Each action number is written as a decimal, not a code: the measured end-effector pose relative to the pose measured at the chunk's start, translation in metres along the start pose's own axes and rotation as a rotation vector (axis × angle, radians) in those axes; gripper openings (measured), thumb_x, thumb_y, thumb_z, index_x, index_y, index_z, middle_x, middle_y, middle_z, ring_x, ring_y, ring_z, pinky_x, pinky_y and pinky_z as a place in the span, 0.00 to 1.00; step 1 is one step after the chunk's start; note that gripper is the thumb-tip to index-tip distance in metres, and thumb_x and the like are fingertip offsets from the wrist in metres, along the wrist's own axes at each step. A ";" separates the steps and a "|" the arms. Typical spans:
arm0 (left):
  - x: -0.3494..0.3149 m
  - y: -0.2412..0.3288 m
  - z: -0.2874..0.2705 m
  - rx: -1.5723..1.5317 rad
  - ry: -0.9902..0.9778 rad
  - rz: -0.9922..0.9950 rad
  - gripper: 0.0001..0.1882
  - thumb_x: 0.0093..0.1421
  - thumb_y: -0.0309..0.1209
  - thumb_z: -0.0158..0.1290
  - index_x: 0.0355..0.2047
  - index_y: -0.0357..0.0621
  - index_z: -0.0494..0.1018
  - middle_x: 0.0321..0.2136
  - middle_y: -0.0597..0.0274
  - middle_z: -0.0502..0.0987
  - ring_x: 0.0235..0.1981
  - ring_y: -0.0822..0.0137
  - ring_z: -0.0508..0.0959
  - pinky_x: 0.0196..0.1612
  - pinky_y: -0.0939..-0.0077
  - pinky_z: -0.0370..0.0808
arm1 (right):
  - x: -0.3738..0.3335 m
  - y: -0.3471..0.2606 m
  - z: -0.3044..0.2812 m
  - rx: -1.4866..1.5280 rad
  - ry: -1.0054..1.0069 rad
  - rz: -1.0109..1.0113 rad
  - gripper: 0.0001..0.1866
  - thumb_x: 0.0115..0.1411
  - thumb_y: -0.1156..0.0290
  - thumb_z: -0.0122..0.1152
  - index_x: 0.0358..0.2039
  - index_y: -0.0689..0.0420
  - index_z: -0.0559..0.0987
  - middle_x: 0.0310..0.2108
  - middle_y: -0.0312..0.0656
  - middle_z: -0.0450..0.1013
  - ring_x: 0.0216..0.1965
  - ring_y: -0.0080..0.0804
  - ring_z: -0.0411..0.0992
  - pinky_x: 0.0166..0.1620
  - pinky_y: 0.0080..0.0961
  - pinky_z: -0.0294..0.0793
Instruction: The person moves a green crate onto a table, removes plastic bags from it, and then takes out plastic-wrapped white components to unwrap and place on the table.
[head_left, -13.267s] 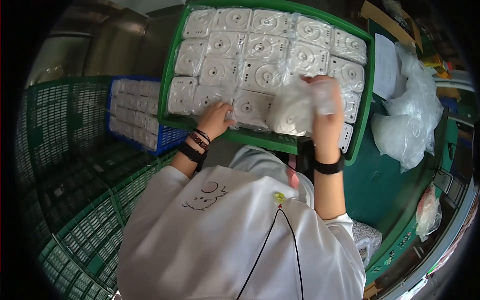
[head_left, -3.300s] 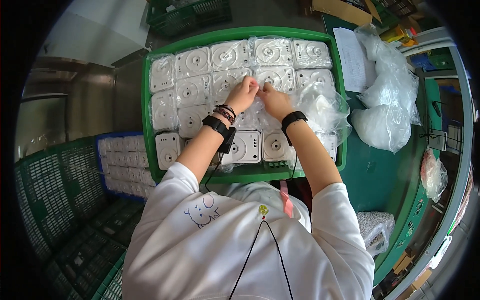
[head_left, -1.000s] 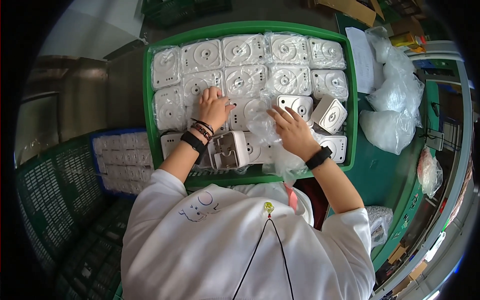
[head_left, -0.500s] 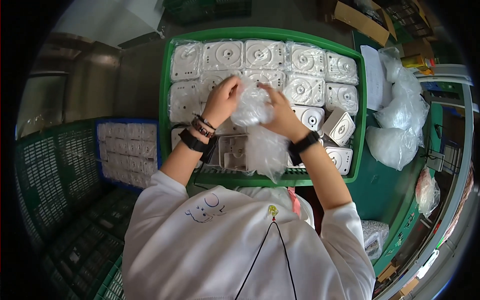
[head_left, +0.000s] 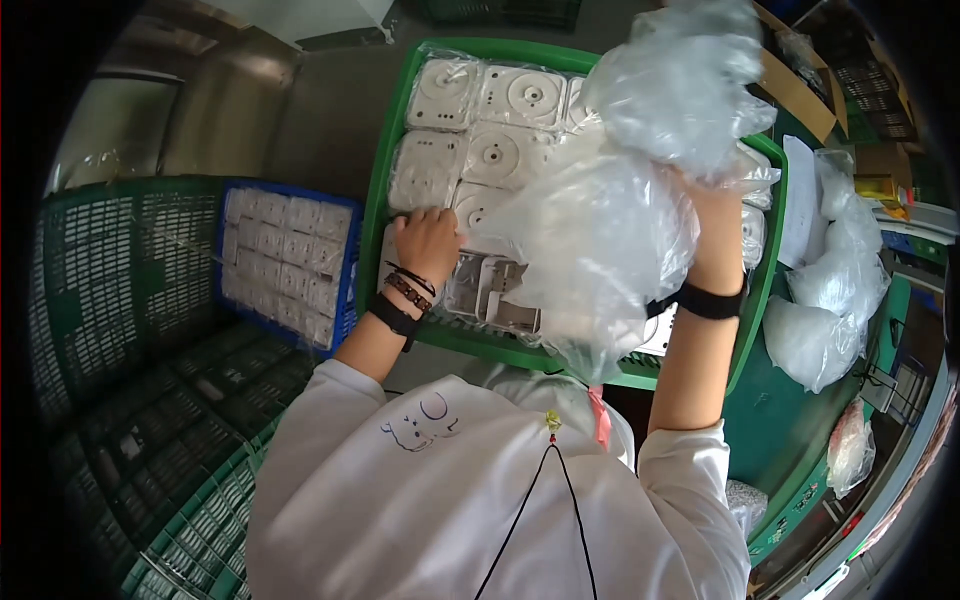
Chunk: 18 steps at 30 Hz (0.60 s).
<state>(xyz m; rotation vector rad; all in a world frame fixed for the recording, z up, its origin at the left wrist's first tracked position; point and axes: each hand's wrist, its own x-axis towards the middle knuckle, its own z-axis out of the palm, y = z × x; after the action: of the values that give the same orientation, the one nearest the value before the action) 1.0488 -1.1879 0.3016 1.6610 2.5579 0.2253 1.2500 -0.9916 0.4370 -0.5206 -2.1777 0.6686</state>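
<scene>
The left hand (head_left: 428, 245) is over the cases (head_left: 497, 155) in the crate (head_left: 490, 347), at its near left corner. Left of this hand stands a second crate (head_left: 353, 285); farther left, baskets (head_left: 120, 240). Bags (head_left: 610, 230) extend from its right across the crate, mostly hiding the right hand (head_left: 690, 185). Right of that hand, a sheet (head_left: 797, 200) and a bundle (head_left: 815, 330) lie on the worktop (head_left: 790, 420).

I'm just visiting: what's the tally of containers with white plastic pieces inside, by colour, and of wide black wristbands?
Green plastic tray, full of rounded-corner white plastic pieces, partly hidden by crumpled translucent plastic film: 1
Blue plastic crate, also holding white pieces: 1
Wide black wristbands, one on each arm: 2
Total: 4
</scene>
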 end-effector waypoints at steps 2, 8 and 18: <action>-0.010 -0.011 0.000 0.052 0.073 0.018 0.08 0.46 0.39 0.53 0.23 0.50 0.71 0.25 0.65 0.72 0.31 0.64 0.71 0.42 0.63 0.58 | -0.003 -0.012 0.005 0.136 -0.043 0.140 0.24 0.42 0.70 0.60 0.43 0.55 0.69 0.39 0.45 0.68 0.41 0.38 0.66 0.47 0.31 0.62; -0.013 -0.032 0.026 0.015 0.046 -0.068 0.11 0.47 0.41 0.51 0.25 0.49 0.73 0.24 0.63 0.71 0.30 0.63 0.71 0.38 0.67 0.60 | -0.059 -0.024 0.063 -0.020 -0.222 0.355 0.20 0.42 0.71 0.57 0.39 0.57 0.70 0.31 0.46 0.68 0.34 0.42 0.69 0.36 0.32 0.68; -0.008 -0.048 -0.039 -1.392 0.125 -0.332 0.06 0.55 0.29 0.45 0.28 0.41 0.69 0.25 0.70 0.68 0.30 0.78 0.68 0.33 0.84 0.65 | -0.059 -0.072 0.123 -0.199 -0.508 0.189 0.22 0.43 0.67 0.56 0.41 0.57 0.67 0.30 0.46 0.68 0.26 0.41 0.71 0.27 0.29 0.71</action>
<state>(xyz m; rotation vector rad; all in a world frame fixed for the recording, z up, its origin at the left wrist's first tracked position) 1.0036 -1.2176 0.3318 0.6518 1.7362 1.5949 1.1789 -1.1163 0.3797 -0.7295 -2.7147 0.7498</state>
